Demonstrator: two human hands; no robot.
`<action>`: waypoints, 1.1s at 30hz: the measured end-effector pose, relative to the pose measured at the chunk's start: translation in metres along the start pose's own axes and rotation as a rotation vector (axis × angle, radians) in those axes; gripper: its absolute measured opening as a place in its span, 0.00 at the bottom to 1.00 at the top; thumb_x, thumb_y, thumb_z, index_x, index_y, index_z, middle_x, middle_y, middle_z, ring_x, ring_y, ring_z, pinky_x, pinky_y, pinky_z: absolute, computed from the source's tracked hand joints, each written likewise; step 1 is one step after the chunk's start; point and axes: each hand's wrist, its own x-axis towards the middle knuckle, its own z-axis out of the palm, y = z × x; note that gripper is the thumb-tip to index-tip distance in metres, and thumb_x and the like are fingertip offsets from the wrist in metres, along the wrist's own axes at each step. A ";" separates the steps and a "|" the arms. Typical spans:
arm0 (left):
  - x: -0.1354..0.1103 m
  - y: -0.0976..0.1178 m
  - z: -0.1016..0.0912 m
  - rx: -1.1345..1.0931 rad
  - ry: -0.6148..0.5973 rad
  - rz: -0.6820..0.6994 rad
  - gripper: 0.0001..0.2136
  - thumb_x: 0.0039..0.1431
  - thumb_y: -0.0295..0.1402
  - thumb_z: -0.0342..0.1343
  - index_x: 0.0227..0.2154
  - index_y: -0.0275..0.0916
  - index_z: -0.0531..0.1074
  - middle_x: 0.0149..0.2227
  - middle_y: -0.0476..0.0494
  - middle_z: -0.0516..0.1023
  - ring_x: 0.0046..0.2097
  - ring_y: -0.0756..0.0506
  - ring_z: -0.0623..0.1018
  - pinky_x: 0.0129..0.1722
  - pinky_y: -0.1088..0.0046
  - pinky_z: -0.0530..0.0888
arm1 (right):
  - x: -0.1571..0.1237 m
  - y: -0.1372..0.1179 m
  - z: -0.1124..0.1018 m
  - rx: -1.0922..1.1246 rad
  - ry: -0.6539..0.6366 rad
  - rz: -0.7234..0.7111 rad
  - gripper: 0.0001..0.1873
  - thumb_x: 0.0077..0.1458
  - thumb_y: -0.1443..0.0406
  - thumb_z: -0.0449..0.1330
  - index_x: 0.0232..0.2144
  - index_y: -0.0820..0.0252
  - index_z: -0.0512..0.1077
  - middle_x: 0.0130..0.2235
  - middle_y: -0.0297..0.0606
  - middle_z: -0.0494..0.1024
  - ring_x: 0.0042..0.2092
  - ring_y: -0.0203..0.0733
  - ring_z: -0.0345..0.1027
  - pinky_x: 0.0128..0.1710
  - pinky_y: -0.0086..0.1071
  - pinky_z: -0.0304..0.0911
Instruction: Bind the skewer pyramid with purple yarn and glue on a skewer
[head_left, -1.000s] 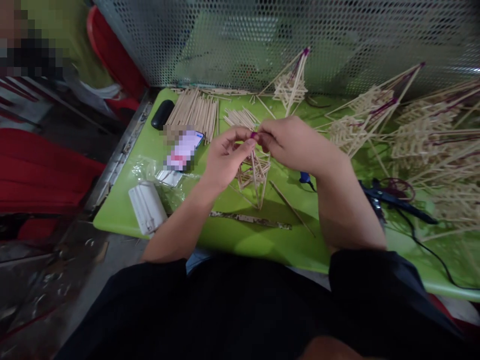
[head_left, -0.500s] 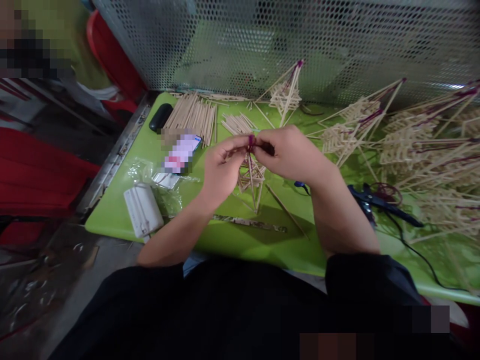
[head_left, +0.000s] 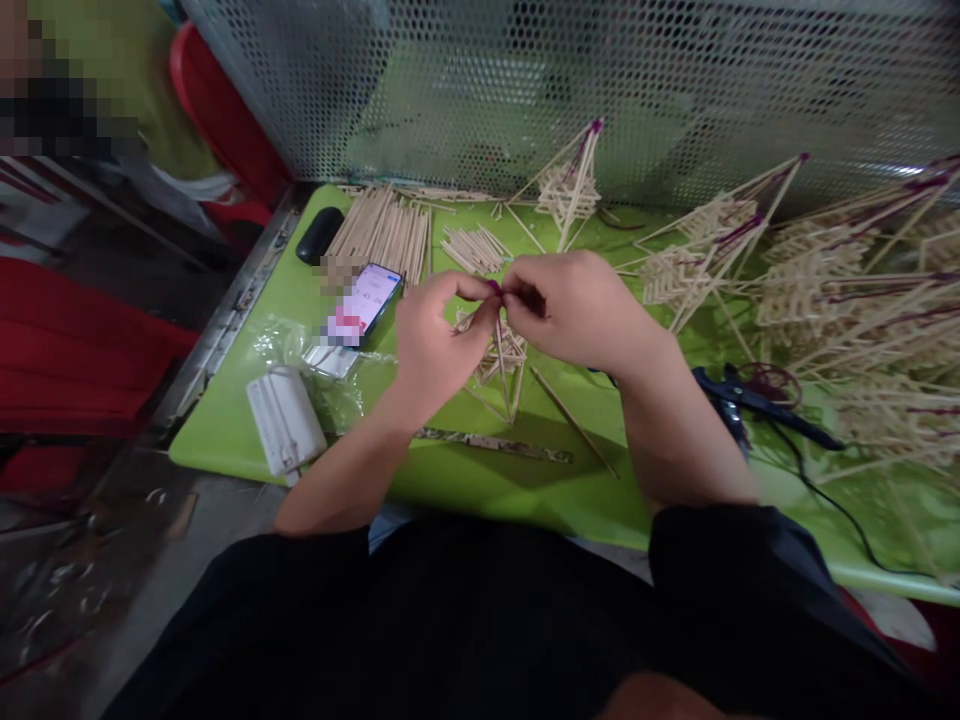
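Note:
A small frame of thin wooden sticks [head_left: 504, 360] stands on the green table [head_left: 480, 480] between my hands. Its sticks meet at the top, where a purple binding [head_left: 495, 288] shows. My left hand [head_left: 433, 335] pinches that top from the left, fingers closed on it. My right hand [head_left: 574, 305] pinches the same purple tip from the right, fingers curled. Both forearms rest over the table's near edge.
Loose stick bundles [head_left: 382, 230] lie at the back left beside a phone [head_left: 367, 300], a black case [head_left: 319, 235] and a white box [head_left: 285, 420]. Finished stick frames [head_left: 840, 290] crowd the right. Scissors [head_left: 750, 400], a flat strip [head_left: 495, 445] and a perforated metal wall [head_left: 600, 80] are near. Another person sits far left.
The view has shifted slightly, so the table sits a little lower in the picture. My hands have stayed at the frame's top, with the fingers working the purple binding by small amounts.

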 end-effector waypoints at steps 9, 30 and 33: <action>0.005 -0.015 -0.001 -0.111 -0.015 0.037 0.09 0.79 0.33 0.70 0.55 0.49 0.78 0.47 0.47 0.88 0.49 0.42 0.90 0.54 0.56 0.88 | 0.000 -0.001 -0.001 -0.006 -0.043 -0.017 0.06 0.70 0.68 0.60 0.38 0.52 0.68 0.36 0.39 0.78 0.35 0.46 0.60 0.38 0.44 0.51; 0.009 -0.022 -0.006 0.021 -0.024 0.088 0.05 0.77 0.34 0.71 0.51 0.48 0.87 0.45 0.46 0.91 0.45 0.42 0.89 0.49 0.59 0.89 | 0.000 0.006 -0.009 0.207 -0.038 -0.063 0.08 0.73 0.65 0.62 0.40 0.52 0.80 0.36 0.38 0.84 0.37 0.47 0.72 0.43 0.44 0.62; 0.009 -0.022 -0.007 0.014 -0.029 0.086 0.05 0.77 0.34 0.71 0.51 0.48 0.87 0.46 0.46 0.92 0.45 0.42 0.90 0.49 0.60 0.89 | 0.000 0.007 -0.007 0.150 -0.021 -0.085 0.09 0.74 0.66 0.61 0.42 0.52 0.81 0.38 0.39 0.85 0.38 0.47 0.72 0.43 0.43 0.62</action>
